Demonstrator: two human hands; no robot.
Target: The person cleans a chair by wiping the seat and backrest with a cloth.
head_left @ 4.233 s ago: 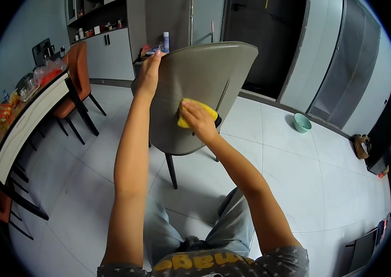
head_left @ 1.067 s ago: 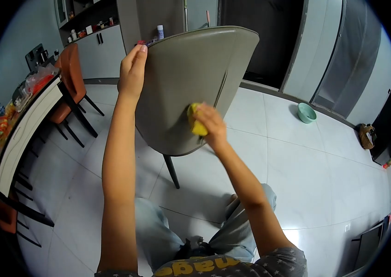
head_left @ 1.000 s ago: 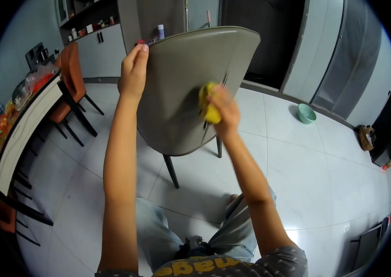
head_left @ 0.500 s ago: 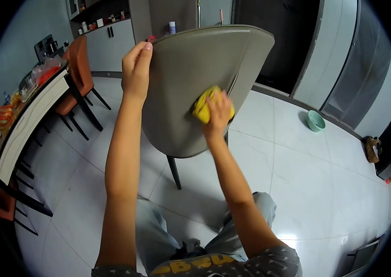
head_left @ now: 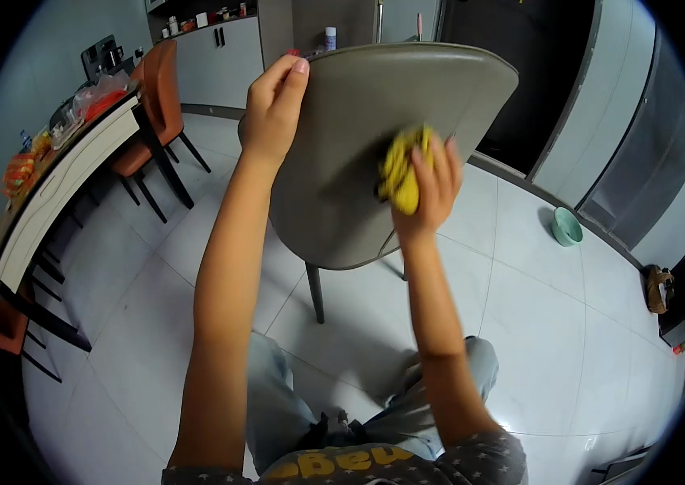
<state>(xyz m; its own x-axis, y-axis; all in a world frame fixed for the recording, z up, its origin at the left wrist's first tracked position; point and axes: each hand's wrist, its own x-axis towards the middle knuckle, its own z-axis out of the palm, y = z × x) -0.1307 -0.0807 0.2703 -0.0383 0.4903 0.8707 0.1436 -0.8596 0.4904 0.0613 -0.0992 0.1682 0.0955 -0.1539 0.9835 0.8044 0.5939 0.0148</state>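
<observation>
The right hand (head_left: pixel 431 184), slightly blurred, holds a bunched yellow cloth (head_left: pixel 401 178), its fingers spread over the right side of the wad; whether the cloth presses on the chair (head_left: pixel 342 202) or sits just off it cannot be told. The cloth lies over the rear of the backrest, nearer its right edge than its left and well above the rounded bottom edge. The left hand (head_left: pixel 276 105) closes on the backrest's upper left corner, thumb at the rim, fingertips hidden. The chair stands on the tiled floor (head_left: pixel 536 323), rear face toward the person, a dark leg (head_left: pixel 315 291) visible below. Judged from this posture, a hard push by the right hand could slide or tip the chair, since only one corner is held and the tiles look smooth; a loose bunch could slip from the fingers or catch at the side seam, and the folded shape could leave strips near the edge untouched. Farther out, a green basin (head_left: pixel 567 228) stands on the floor to the right, where a backward step seems unlikely to reach it. To the left are a table (head_left: pixel 76 162), a plastic bag (head_left: pixel 104 99) near its far right corner, and an orange chair (head_left: pixel 157 105) beside that corner.
</observation>
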